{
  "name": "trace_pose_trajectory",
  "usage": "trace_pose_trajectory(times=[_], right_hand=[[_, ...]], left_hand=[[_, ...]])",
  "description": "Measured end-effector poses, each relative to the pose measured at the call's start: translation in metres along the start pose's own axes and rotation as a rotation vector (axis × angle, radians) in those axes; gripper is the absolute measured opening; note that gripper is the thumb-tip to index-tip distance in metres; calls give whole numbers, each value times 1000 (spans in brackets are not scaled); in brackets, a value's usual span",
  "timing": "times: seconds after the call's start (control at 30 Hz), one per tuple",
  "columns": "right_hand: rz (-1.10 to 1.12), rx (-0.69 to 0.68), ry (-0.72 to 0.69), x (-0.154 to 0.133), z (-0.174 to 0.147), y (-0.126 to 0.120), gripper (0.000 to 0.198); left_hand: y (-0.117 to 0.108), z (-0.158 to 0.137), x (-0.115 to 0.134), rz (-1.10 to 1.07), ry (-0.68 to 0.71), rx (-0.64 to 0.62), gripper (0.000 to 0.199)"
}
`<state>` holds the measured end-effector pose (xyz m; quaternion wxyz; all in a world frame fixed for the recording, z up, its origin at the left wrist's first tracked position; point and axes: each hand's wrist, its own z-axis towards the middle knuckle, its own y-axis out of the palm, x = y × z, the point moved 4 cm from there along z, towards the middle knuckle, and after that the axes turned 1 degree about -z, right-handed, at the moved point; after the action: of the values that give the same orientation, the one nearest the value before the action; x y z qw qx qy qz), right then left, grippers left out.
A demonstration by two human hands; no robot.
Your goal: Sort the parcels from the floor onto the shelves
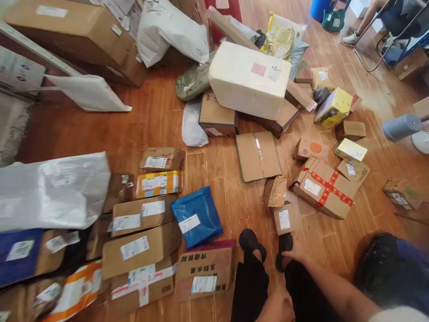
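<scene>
Stooping over parcels spread across a wooden floor [214, 165], with the right hand [297, 251] extended low, just beside a small white-labelled carton [284, 218] and over the toe of the right dark shoe [285, 241]. Showing bent, blurred fingers [287, 254] there; cannot tell how far open, nor contact with the carton from a narrow gap, and no clear hold visible. Holding the left hand [276, 306] near the bottom edge of the view, between the legs of the black trousers [250, 286], apparently half curled, with nothing visible in its grasp, though too blurred for certainty. To be found for the small carton: a place on the floor directly ahead of the right shoe, label facing up, just short of a tape-wrapped carton [278, 191] and left of a larger carton crossed with red tape [328, 190]. Across on the left, near at hand, a blue mailer bag [197, 219] and a printed carton [206, 273]. Seemingly at the stage of getting hold of the small carton, judging by the right hand's closeness. Probably calls next for spreading the fingers to the carton's width, closing on its sides and steadying with the left hand, without nudging the tape-wrapped carton.
</scene>
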<state>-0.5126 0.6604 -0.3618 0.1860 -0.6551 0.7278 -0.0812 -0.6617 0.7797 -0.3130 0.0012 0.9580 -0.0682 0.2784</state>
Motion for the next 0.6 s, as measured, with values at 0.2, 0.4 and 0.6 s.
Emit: trace_pose_trajectory(times=[0.2,0.4,0.6], right_hand=[[-81,264,371,26,197,57,121],[-94,374,342,52,269,102,125],[-165,421,387,50,272,109,147]], left_hand=[[-44,205,30,368,10,476,77],[-38,348,57,350,-150,662,117],[-89,359,18,268,-43,804,121]])
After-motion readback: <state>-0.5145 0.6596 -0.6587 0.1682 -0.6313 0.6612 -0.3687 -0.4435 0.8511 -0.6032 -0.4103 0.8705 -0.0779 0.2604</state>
